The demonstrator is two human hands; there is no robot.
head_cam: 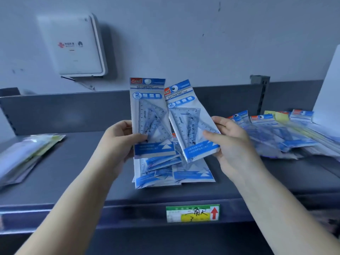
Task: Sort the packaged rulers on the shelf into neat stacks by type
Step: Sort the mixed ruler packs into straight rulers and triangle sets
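My left hand (pixel 120 142) grips a blue-and-white "Geometric" set-square pack (pixel 150 115) upright above the shelf. My right hand (pixel 230 142) pinches a second, matching pack (pixel 189 122), tilted to the right beside the first. Under both lies a loose stack of the same packs (pixel 184 172) on the dark grey shelf (pixel 73 172). A fanned heap of mixed ruler packs (pixel 279 133), some blue and some with yellow tops, spreads over the right side. At the left lies a pile of pale, greenish packs (pixel 24 153).
The shelf's front edge carries a green-and-yellow price label (pixel 192 213) with a red arrow. A white wall box (pixel 77 46) hangs at the back left. A grey upright post (pixel 260 92) and a white panel (pixel 329 89) stand at the back right.
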